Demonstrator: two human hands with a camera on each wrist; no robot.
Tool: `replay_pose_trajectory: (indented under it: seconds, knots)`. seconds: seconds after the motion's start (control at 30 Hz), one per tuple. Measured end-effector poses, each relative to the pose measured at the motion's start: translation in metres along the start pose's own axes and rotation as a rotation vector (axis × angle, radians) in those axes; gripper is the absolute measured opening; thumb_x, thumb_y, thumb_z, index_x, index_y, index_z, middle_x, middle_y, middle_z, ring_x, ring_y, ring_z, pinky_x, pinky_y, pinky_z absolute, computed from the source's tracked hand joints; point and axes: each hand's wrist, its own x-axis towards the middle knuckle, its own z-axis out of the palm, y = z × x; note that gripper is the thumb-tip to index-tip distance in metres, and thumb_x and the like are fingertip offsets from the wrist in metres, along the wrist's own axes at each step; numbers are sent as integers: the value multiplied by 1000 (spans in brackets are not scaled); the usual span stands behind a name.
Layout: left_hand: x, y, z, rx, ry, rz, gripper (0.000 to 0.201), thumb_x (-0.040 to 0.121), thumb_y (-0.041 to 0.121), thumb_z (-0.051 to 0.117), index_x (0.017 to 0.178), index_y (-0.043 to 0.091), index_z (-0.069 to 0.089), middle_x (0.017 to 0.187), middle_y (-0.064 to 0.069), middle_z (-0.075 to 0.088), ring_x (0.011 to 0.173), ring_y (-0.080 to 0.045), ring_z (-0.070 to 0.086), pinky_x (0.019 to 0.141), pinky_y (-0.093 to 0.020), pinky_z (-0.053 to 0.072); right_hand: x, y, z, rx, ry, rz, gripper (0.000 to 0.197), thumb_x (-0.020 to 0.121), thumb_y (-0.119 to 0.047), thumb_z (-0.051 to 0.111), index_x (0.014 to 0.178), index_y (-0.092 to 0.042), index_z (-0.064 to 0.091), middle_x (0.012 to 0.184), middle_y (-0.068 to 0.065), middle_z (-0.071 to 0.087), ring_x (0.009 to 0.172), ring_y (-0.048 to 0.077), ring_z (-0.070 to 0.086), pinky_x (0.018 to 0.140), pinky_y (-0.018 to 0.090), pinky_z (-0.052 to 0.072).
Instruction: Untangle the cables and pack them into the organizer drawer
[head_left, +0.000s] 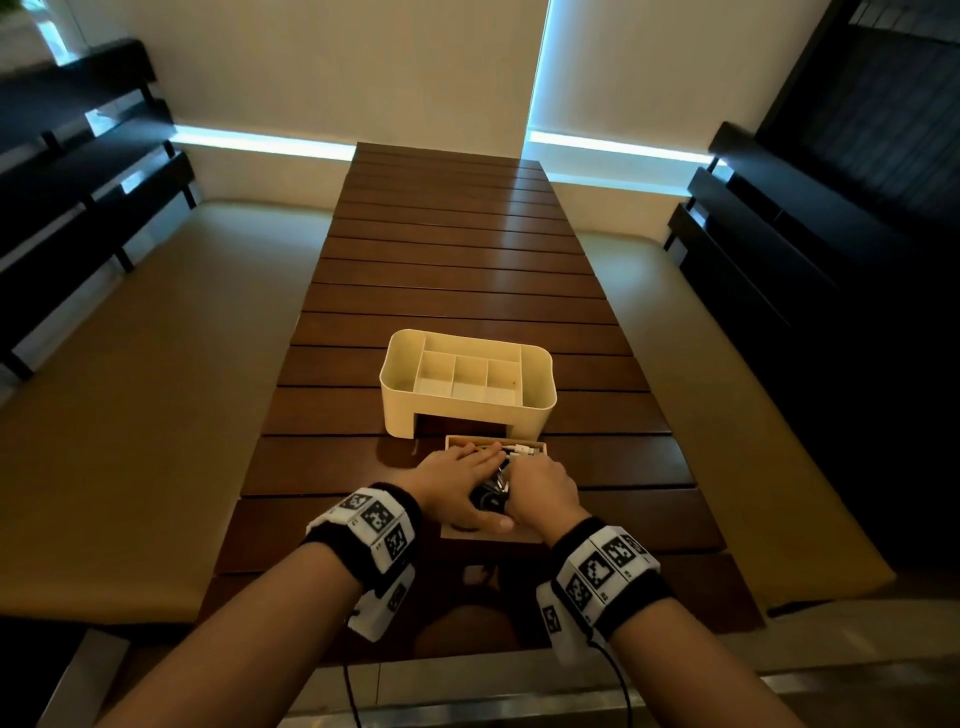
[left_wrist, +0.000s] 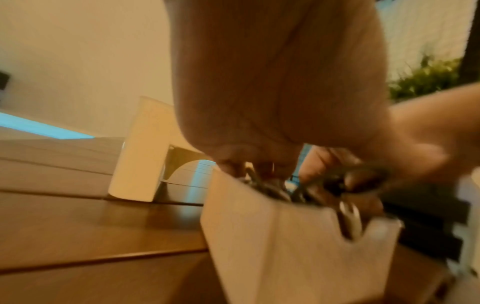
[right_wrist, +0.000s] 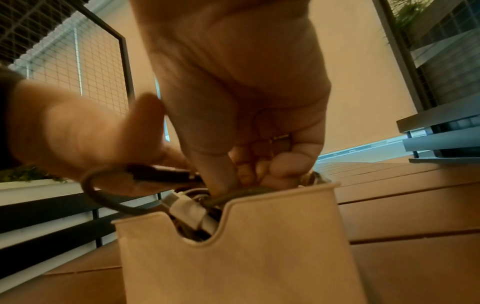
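On the wooden table (head_left: 457, 260) stands a cream organizer (head_left: 467, 384), and its drawer (head_left: 519, 446) is out in front of it, nearer me. The drawer (right_wrist: 233, 257) holds black cables (head_left: 491, 493) and a white cable (head_left: 524, 449) with a white plug (right_wrist: 187, 209). My left hand (head_left: 462, 478) lies flat across the cables with straight fingers, its thumb along the drawer's front. Beside it, my right hand (head_left: 540, 493) has its fingers curled round a black cable (right_wrist: 103, 201) and reaches into the drawer. Most of the drawer's inside is hidden by both hands.
The organizer's top compartments (head_left: 470, 374) show nothing in them. Cushioned benches (head_left: 130, 389) (head_left: 727, 389) with dark slatted backs run along both sides of the table. The table's near edge is just under my wrists.
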Motion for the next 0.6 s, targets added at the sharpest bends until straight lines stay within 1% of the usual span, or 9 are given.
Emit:
replay_pose_trajectory:
  seconds: [0.1, 0.17, 0.2, 0.27, 0.33, 0.4, 0.47, 0.53, 0.6]
  knots:
    - [3, -4, 22, 33, 325, 51, 82, 83, 64, 51, 150, 29, 18, 157, 6, 20, 141, -19, 19, 112, -36, 18, 1, 4, -5, 26, -43, -5, 42, 82, -24, 68, 121, -12, 55, 123, 10, 55, 115, 28, 53, 89, 35, 47]
    - [6, -4, 29, -10, 463, 68, 74, 83, 64, 50, 146, 31, 30, 151, 8, 32, 135, -16, 28, 107, -32, 23, 0, 12, -10, 69, -64, -60, 40, 81, -26, 68, 117, -14, 58, 117, 10, 60, 109, 27, 56, 87, 33, 48]
    - [8, -3, 30, -22, 495, 65, 71, 83, 64, 50, 144, 31, 35, 149, 8, 37, 132, -16, 30, 105, -31, 24, -2, 18, -12, 147, -66, -84, 37, 82, -23, 68, 117, -15, 57, 111, 8, 62, 104, 24, 59, 83, 31, 49]
    - [11, -1, 29, -19, 537, 45, 68, 82, 64, 52, 140, 29, 44, 142, 8, 46, 127, -15, 36, 100, -29, 27, -7, 31, -14, 412, -81, -124, 42, 80, -15, 69, 118, -20, 52, 98, 2, 61, 85, 13, 60, 65, 20, 51]
    - [16, 0, 26, 7, 570, 25, 67, 78, 65, 56, 133, 26, 52, 130, 6, 55, 116, -16, 42, 92, -28, 30, -11, 36, -13, 575, -46, -191, 44, 80, -10, 68, 120, -24, 53, 101, -4, 57, 78, 2, 55, 57, 9, 44]
    - [19, 1, 24, 34, 596, 9, 66, 74, 67, 59, 123, 23, 60, 119, 5, 60, 105, -17, 46, 87, -29, 34, -10, 36, -5, 541, 81, -245, 33, 84, -12, 65, 116, -20, 63, 109, -5, 56, 82, 0, 53, 68, 8, 43]
    - [21, 1, 26, 25, 616, 10, 68, 69, 70, 60, 115, 20, 64, 112, 4, 63, 100, -18, 49, 84, -30, 37, -8, 37, 5, 493, 219, -244, 23, 85, -10, 63, 106, -15, 70, 108, 0, 61, 92, 9, 57, 82, 20, 47]
    - [20, 1, 30, -4, 643, 40, 71, 66, 72, 55, 108, 17, 69, 103, 2, 67, 93, -19, 56, 80, -30, 42, -9, 38, 12, 439, 251, -204, 18, 84, -14, 65, 101, -18, 70, 101, 1, 60, 94, 14, 54, 82, 24, 44]
    - [18, 0, 32, -22, 645, 58, 70, 63, 73, 50, 96, 16, 72, 91, 2, 70, 81, -19, 61, 73, -30, 48, -13, 42, 17, 440, 173, -115, 15, 84, -21, 67, 98, -20, 68, 95, -2, 57, 89, 11, 53, 78, 24, 44]
